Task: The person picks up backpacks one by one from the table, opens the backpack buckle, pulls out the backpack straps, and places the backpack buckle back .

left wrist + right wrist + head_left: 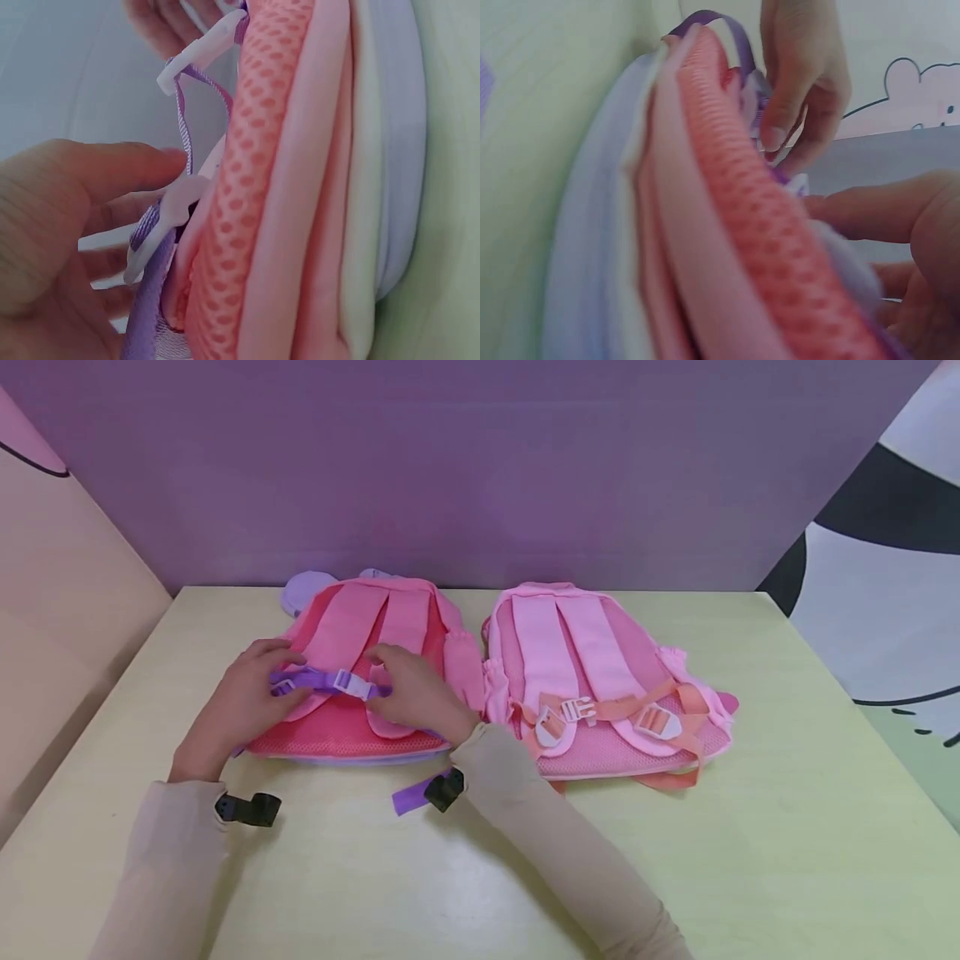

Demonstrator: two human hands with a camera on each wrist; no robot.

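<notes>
A coral-pink backpack (345, 739) lies back side up on the table, its shoulder straps showing. Across its lower part runs a purple strap (318, 679) with a white buckle (351, 684) joined near the middle. My left hand (243, 693) holds the strap's left part, with thumb and fingers on either side of it. A white strap slider (176, 206) is close to its fingers in the left wrist view. To the right of the buckle, my right hand (423, 693) has thumb and index finger about the strap; the exact contact is partly hidden.
A light-pink backpack (637, 664) lies just to the right, its orange strap (618, 708) crossing it with a white buckle (577, 708). A loose purple strap end (411, 799) lies on the table (337, 885) below my right wrist. A purple wall (480, 477) rises behind.
</notes>
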